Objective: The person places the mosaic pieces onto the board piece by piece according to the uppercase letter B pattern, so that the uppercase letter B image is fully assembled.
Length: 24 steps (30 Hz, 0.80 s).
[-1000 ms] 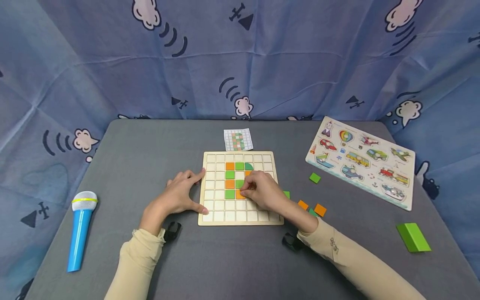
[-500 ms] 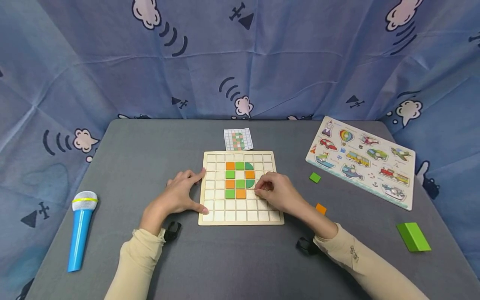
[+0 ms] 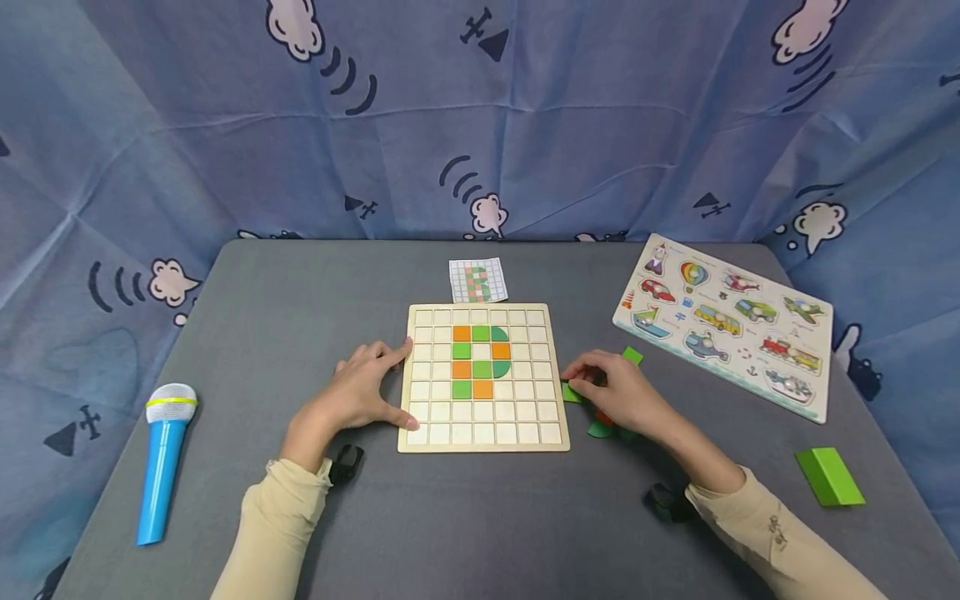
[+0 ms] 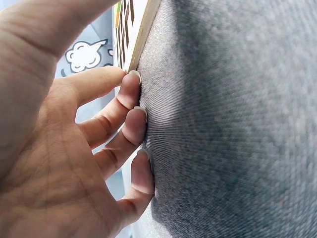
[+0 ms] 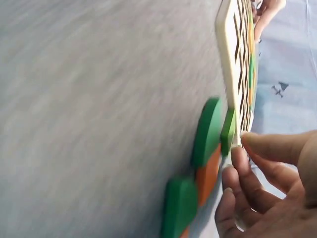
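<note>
A square wooden grid board [image 3: 525, 412] lies on the table, with orange, light green and rounded dark green tiles [image 3: 482, 389] set in its middle cells. At its left edge rests my left hand [image 3: 360, 387], fingers spread, thumb and index finger touching the rim. In the left wrist view the other fingertips [image 4: 136, 124] rest on the cloth. My right hand [image 3: 618, 392] is just right of the board, its thumb and index finger close to a green square tile [image 3: 572, 393]; whether they touch it is unclear. Rounded green tiles [image 5: 205, 131] and orange ones [image 5: 208, 176] lie under that hand.
Behind the board lies a small pattern card [image 3: 478, 281]. A picture puzzle board [image 3: 678, 389] is at the back right, with a green block [image 3: 828, 477] in front of it. One green tile [image 3: 633, 356] lies nearer the puzzle. A blue toy microphone [image 3: 161, 467] is at far left.
My right hand has moved rightward off the board to the loose tiles. A rounded green tile and an orange one, earlier covered by the hand, now show in the grid. The left hand stays.
</note>
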Tool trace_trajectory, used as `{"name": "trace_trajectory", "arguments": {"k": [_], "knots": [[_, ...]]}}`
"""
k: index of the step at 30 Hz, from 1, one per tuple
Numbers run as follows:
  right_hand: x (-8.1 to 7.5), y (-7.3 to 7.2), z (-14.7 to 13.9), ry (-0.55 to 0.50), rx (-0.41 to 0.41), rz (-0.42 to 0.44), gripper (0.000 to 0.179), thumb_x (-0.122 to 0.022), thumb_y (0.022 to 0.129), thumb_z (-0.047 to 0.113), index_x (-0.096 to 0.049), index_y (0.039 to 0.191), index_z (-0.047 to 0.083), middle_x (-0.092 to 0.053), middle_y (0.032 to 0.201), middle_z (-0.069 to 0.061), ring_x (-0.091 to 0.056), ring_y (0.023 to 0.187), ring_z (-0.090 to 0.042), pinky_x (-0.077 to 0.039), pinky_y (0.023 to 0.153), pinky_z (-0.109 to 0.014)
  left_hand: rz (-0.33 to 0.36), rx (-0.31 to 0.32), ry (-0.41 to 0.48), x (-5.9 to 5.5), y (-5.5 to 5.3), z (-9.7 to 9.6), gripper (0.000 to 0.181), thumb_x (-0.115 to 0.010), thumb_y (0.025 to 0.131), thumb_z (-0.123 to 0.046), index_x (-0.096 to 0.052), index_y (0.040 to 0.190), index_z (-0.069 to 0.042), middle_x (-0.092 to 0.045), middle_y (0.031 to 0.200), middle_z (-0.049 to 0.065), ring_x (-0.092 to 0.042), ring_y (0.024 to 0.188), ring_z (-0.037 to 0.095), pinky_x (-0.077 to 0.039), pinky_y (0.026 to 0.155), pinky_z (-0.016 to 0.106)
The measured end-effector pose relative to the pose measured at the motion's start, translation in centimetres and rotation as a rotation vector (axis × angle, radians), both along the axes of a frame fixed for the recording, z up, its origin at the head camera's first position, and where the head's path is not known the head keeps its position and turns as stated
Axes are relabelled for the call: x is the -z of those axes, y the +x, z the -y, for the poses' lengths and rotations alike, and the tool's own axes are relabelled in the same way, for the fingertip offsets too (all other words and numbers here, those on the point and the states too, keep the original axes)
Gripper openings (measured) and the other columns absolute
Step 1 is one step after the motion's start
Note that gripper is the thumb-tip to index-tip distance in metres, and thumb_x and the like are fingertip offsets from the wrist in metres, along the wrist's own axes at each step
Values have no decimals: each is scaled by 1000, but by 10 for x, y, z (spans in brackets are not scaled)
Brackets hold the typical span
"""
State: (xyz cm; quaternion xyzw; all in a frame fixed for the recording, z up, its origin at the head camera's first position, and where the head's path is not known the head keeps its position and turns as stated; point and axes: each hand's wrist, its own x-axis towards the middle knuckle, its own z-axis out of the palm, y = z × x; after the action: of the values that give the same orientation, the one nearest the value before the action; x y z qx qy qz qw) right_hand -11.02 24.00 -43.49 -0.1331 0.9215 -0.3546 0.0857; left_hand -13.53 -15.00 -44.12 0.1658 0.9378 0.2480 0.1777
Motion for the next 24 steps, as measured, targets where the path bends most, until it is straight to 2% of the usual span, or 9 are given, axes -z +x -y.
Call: {"name": "trace_trajectory", "arguments": {"k": [5,11,14,18,21,24], "knots": [[-3,7,-18,3,-48,39,13,-79,96,11,-76,108,7,-70,100,-4,-62,90,-16,-52,79,-28,6,-4,1,0,0,-1,125,-100,68,-46,-33,168,-13,-55,136,15,-47,129,35,-34,101,60],[-6,15,-36,33,-170,69,35,-94,81,29,-75,107,17,-63,113,-2,-57,101,-18,-49,89,-33,7,-2,3,0,0,-1,125,-100,68,-46,-33,168,-13,-55,138,16,-47,129,36,-34,101,60],[-8,17,-40,28,-213,92,37,-97,77,29,-74,105,19,-59,117,-2,-54,107,-21,-47,94,-34,6,-1,3,0,1,-1,125,-100,68,-46,-32,168,-13,-55,137,16,-47,129,36,-34,101,61],[-7,19,-42,25,-231,107,33,-97,77,24,-75,101,23,-56,120,-3,-48,113,-25,-43,97,-40,5,-3,4,0,1,0,125,-100,68,-46,-33,168,-13,-54,138,16,-47,129,36,-34,102,61],[-5,19,-42,30,-233,85,29,-96,77,20,-76,97,25,-56,120,-2,-48,114,-25,-41,97,-44,6,-4,4,0,1,0,125,-100,68,-46,-33,168,-13,-54,138,16,-47,127,35,-34,102,61],[-2,19,-43,27,-247,26,26,-95,79,18,-76,95,26,-58,117,-2,-50,111,-24,-43,95,-43,6,-5,7,0,1,0,125,-100,68,-45,-33,168,-13,-54,137,16,-47,127,35,-34,102,61]]}}
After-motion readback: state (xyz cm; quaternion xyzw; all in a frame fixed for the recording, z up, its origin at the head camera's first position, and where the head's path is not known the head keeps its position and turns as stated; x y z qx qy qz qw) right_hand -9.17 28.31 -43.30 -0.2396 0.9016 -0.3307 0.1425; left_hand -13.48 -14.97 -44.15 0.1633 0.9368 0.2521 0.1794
